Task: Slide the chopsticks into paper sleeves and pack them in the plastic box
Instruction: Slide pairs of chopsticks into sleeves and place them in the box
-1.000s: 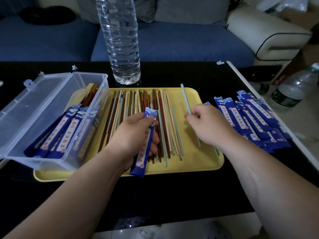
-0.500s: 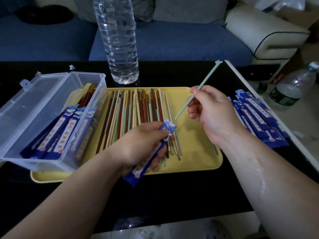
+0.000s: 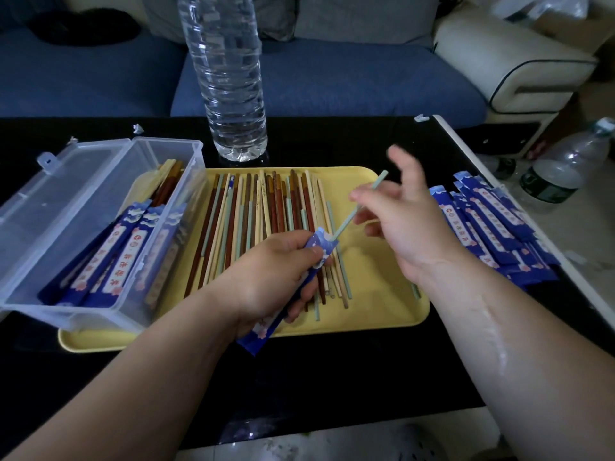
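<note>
Centre frame, above the yellow tray (image 3: 382,309), the green chopstick (image 3: 346,222) now has its tip at the paper sleeve (image 3: 320,249) mouth.
Earlier held clear of it; the right hand (image 3: 411,224) pinches it, other fingers spread, the left hand (image 3: 271,277) grips the sleeve. Far left: plastic box (image 3: 100,181).

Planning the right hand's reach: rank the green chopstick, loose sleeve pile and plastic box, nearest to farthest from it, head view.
1. green chopstick, held by the right hand
2. sleeve pile, just to its right
3. plastic box, far left
</note>
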